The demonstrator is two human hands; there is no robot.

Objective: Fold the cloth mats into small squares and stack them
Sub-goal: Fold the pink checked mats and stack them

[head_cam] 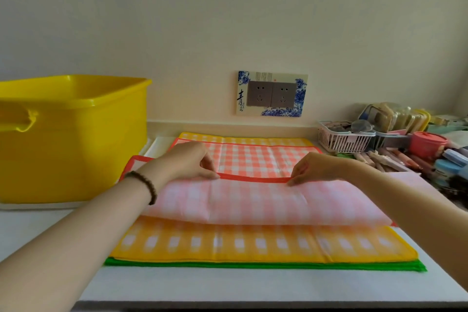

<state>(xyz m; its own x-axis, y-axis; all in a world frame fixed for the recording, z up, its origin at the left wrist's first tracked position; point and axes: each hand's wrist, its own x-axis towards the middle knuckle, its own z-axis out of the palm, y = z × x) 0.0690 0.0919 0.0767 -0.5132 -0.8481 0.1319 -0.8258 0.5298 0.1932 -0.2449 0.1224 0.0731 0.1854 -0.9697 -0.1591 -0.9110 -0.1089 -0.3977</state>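
A yellow tub (76, 139) stands at the left end of the white counter (228, 289). Just right of the tub, the left hand (187, 162), with a dark bead bracelet (145, 185) on its wrist, pinches the red-bound edge of a red checked mat (253, 157) between thumb and fingertips. That mat lies right of the tub, on top of the pile. Its near half is folded over toward the wall, so I see the pale underside facing up. The held edge sags a little between the two hands, and one red corner pokes out beside the tub.

Under it, also right of the tub, a yellow checked mat (253, 243) lies flat and open. Its near part is bare, and a strip of it shows again at the wall side. Beneath that, a green mat (253, 266) shows only as a thin strip along the near edge.

Further right of the tub, the right hand (319, 168) pinches the same red edge, its fingers curled down onto it. On the wall, above and well right of the tub, I see a double socket (272, 95) framed by a blue-and-white plate. Farthest from the tub, at the right end of the counter, stand a white basket (344, 140), a pink jar (425, 145) and a crowd of small packets and tubes that I cannot tell apart.
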